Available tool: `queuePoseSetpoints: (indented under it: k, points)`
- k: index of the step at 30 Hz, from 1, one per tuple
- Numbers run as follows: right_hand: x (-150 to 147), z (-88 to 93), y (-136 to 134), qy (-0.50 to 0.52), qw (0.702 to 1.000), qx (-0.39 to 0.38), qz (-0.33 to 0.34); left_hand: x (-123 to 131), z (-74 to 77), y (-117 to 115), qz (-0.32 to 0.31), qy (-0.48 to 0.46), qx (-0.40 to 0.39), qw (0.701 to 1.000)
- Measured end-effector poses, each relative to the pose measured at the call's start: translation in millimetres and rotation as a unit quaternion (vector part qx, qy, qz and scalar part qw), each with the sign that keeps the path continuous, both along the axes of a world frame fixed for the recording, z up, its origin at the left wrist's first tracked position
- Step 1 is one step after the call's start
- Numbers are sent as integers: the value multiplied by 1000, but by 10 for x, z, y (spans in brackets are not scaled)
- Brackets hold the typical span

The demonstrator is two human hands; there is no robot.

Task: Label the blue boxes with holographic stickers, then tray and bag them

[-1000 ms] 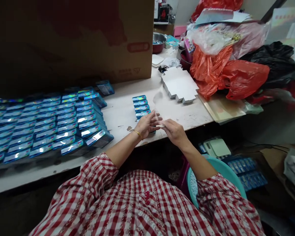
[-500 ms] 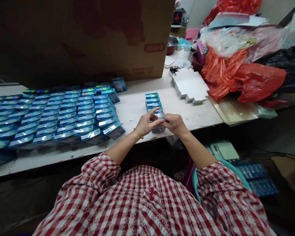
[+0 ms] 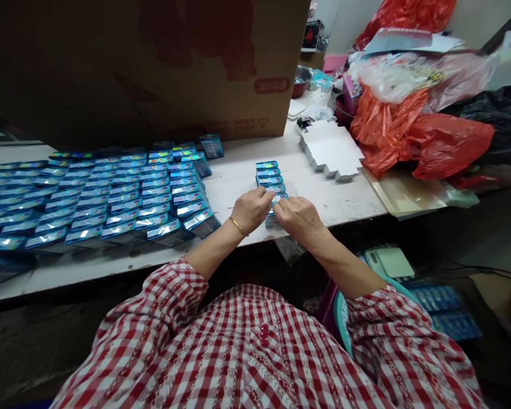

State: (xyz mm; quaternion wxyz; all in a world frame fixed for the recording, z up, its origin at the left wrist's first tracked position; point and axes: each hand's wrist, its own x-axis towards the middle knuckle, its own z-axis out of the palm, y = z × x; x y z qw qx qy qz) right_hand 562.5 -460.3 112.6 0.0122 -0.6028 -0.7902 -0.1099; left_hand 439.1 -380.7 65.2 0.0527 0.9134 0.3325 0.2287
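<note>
My left hand (image 3: 251, 211), with a gold bangle at the wrist, is closed in a pinch at the table's front edge. Close beside it, my right hand (image 3: 300, 218) is closed too. Between the fingertips shows a bit of clear plastic (image 3: 277, 198), which both hands seem to pinch; its full shape is hidden. Just beyond and partly under my hands stands a short row of small blue boxes (image 3: 267, 173) with shiny tops. To the left, many more such blue boxes (image 3: 121, 205) stand packed in rows.
A large cardboard box (image 3: 221, 108) rises behind the rows. Flat white cardboard pieces (image 3: 331, 145) lie stacked at right, beside red plastic bags (image 3: 447, 139). Below the table are a teal tub (image 3: 343, 324), a pale green scale (image 3: 392, 262) and more blue packs (image 3: 453, 318).
My left hand has gone from a spread thumb and finger around the clear plastic to a closed pinch. The right hand has turned knuckles up, close to it. The view has shifted slightly.
</note>
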Motion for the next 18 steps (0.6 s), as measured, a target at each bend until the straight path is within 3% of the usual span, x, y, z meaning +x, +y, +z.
queuePoseSetpoints:
  k: [3, 6, 9, 11, 15, 18]
  points:
    - [90, -93, -169, 9, 995, 28, -95, 21, 44, 19, 28, -66, -43, 996]
    - [240, -270, -317, 34, 980, 50, -191, -3, 104, -1, 47, -249, -90, 963]
    - [414, -434, -323, 80, 956, 89, -270, -11, 97, -10, 87, -436, -188, 876]
    - [513, -507, -206, 125, 933, 137, -309, 10, 15, 22, 119, -509, -279, 806]
    - [622, -616, 240, 270, 892, 182, -314, 58, -203, 194, 201, -562, -451, 664]
    - [645, -701, 621, 453, 819, 141, -323, 71, -225, 390, 222, -585, -535, 568]
